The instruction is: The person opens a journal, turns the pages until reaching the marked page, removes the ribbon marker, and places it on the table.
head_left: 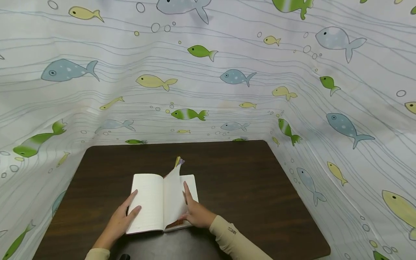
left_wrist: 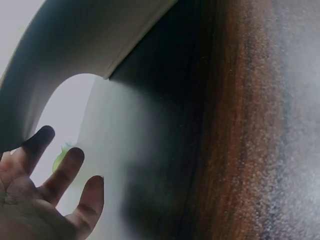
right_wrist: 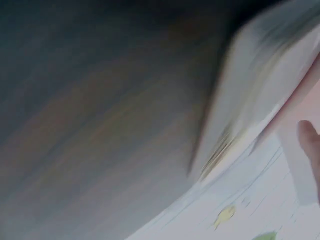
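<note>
An open notebook lies on the dark wooden tabletop, toward its near side. Between its covers are plain pale pages; a raised page stands near the middle, curving above the right-hand part. Yellow and purple strips show at the top edge behind that page, and a reddish-brown patch, too small to identify, shows beneath it at the bottom. The left hand rests at the left margin, thumb on the paper, fingers spread. The right hand is at the raised page, index finger straight and apart from the thumb; whether it pinches the page cannot be told. The left wrist view alone shows three other fingers of the left hand, separated, beside a shaded curved edge. The right wrist view, blurred, shows the page block edge-on. A fish-printed sheet surrounds the tabletop.
</note>
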Motion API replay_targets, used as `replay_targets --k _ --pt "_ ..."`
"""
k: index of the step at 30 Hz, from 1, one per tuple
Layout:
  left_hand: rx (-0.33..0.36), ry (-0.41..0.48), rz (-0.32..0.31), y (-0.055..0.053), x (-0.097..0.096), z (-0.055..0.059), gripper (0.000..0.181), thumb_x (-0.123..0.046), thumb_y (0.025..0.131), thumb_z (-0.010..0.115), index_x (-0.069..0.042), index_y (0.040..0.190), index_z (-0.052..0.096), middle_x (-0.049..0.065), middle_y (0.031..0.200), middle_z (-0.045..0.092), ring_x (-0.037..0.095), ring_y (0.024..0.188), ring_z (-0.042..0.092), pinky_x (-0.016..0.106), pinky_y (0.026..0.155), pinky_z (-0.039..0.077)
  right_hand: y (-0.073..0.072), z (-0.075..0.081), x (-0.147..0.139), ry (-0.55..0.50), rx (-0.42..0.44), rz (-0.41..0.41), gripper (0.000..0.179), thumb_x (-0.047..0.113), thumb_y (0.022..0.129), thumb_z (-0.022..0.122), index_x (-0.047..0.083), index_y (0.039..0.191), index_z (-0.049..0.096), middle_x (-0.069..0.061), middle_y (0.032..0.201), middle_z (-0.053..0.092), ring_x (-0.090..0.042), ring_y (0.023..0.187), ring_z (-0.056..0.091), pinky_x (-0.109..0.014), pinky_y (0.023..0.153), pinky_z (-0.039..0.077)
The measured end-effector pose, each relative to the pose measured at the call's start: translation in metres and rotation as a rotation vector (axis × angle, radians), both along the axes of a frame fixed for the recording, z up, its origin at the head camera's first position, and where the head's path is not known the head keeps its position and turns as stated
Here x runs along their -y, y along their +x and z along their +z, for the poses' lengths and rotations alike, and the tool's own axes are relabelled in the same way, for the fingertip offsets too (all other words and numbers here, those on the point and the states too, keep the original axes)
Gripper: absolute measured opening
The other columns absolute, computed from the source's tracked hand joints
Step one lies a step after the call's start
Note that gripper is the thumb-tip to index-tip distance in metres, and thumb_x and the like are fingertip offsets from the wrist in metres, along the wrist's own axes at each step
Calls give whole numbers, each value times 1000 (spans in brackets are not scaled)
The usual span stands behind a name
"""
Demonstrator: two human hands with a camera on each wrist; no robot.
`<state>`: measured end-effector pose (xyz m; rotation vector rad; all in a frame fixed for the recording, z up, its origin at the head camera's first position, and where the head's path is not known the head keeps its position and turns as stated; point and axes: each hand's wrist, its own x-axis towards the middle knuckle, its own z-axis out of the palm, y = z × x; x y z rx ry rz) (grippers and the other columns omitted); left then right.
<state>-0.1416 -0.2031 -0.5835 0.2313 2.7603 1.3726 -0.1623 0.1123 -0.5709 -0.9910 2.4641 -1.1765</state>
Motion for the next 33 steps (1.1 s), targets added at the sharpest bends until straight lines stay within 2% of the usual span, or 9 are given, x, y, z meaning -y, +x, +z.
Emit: replay_targets --k 2,4,6,10,14,18,21,26,33 --pt "-7 6 -4 -1 0 2 63 -34 108 51 -4 159 29 33 157 30 62 137 31 77 100 28 2 1 10 -40 33 80 119 7 92 74 11 157 -26 -16 168 13 -17 141 43 -23 102 44" --pt "-10 34 -9 -1 -1 3 58 -33 110 44 -4 159 30 33 157 31 62 136 32 77 100 29 3 3 21 -8 13 147 112 9 93 73 10 161 -16 -8 170 15 -15 148 32 -27 112 36" --pt "9 94 -21 -2 -1 3 55 -32 113 31 -4 160 28 32 159 28 61 139 29 77 102 27 4 2 29 85 -55 197 102 16 94 72 10 163 -3 -3 169 19 -13 152 24 -29 118 26" --pt "81 204 -18 -2 0 3 59 -33 113 13 4 158 24 35 159 22 59 143 20 75 107 21 6 -1 39 298 -198 265 76 23 99 66 15 162 25 4 168 24 -14 152 23 -38 119 27" --pt "157 127 3 -1 1 5 68 -39 112 33 9 157 18 39 157 23 59 139 29 71 105 29 8 -2 41 367 -201 312 63 23 102 61 21 160 35 10 168 22 -17 154 20 -48 118 29" --pt "186 24 -9 0 1 6 83 -44 105 52 7 159 14 40 157 20 62 139 26 74 104 30 6 -1 37 342 -142 333 58 20 104 57 20 158 38 10 167 25 -14 153 21 -44 120 26" --pt "158 21 -7 0 1 5 83 -42 105 55 6 159 14 40 158 19 63 140 24 75 104 28 3 -4 30 386 -162 298 57 19 103 59 19 157 41 5 165 30 -16 152 26 -41 120 26" --pt "108 46 -16 0 2 1 84 -38 104 58 3 160 11 39 159 17 64 139 22 76 103 26 -1 -10 16 531 -208 183 62 22 97 70 18 154 46 -3 164 34 -22 151 30 -47 117 30" --pt "102 71 -17 -1 2 -1 85 -37 104 58 2 161 8 39 159 16 64 140 21 76 103 26 -4 -10 6 518 -203 175 65 20 93 75 17 153 48 -2 163 35 -22 151 29 -50 116 32"
